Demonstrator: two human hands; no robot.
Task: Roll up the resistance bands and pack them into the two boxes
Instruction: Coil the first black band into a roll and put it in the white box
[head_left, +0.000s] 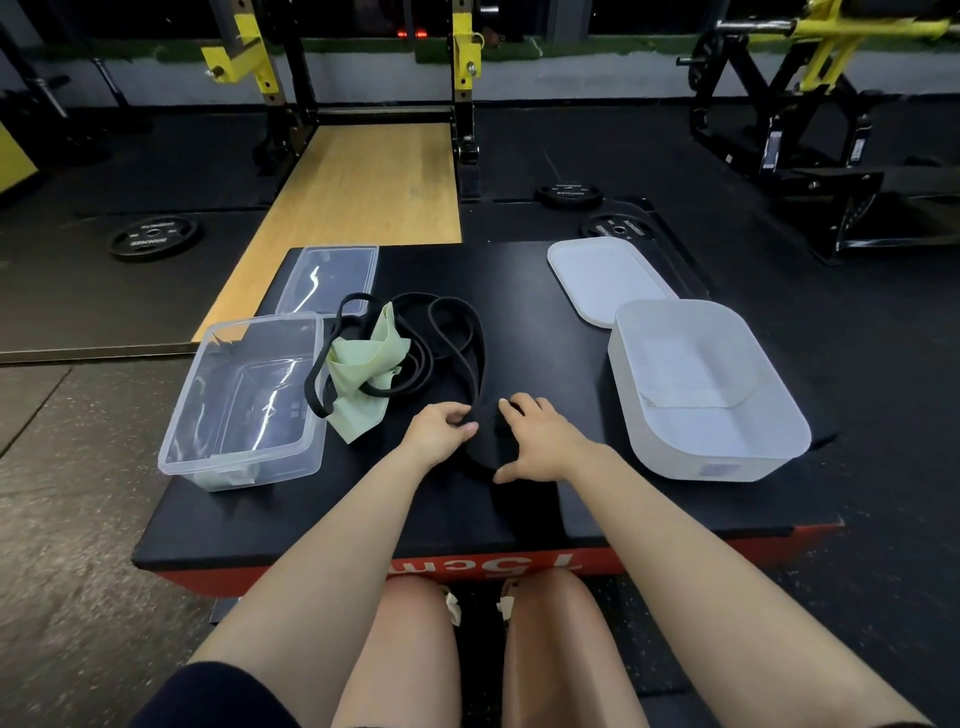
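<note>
Gym floor, black-topped plyo box (519, 270) as work surface: both hands on a black resistance band, two open boxes at either side.

Behind the platform stand a yellow-and-black rack (291, 78) and weight plates (153, 236) on the dark floor. On the platform, the white box (779, 415) sits at the right with its white lid (597, 275) lying just behind it; the clear box (176, 447) sits at the left, its clear lid (332, 275) behind it. Between the boxes lies a loose tangle of black bands (457, 332) with a pale green band (363, 364) crumpled among them. At the near centre, the left hand (441, 428) pinches a wide black band (485, 436), and the right hand (537, 441) curls over its other side, thumb beneath; the band appears partly rolled, though its dark folds are hard to read.
</note>
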